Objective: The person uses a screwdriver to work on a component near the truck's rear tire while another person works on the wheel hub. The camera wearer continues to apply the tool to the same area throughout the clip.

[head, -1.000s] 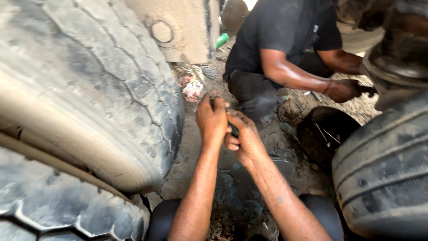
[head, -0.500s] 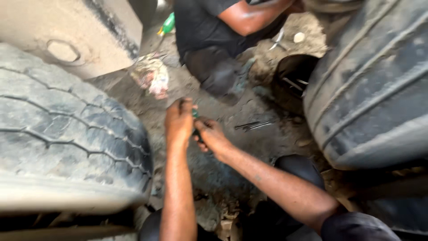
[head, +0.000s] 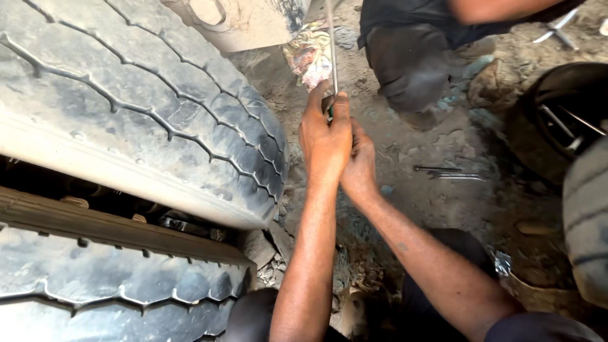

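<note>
My left hand [head: 323, 136] is closed around the green handle of a long thin metal tool [head: 332, 47] whose shaft points up and away from me. My right hand [head: 361, 168] presses against the left from the right side, partly hidden behind it; whether it grips the handle too is unclear. Both hands are held over dusty ground, just right of a big worn truck tyre [head: 126, 114].
A second tyre [head: 95, 285] lies below the first with a metal rail between them. Another person crouches [head: 411, 57] ahead in dark clothes. Loose metal tools [head: 446, 172] lie on the dirt, a dark round pan [head: 557, 120] and another tyre [head: 589, 221] stand at right.
The view has shifted down and closer. My hands have risen together and the thin tool's shaft now stands upright above them.
</note>
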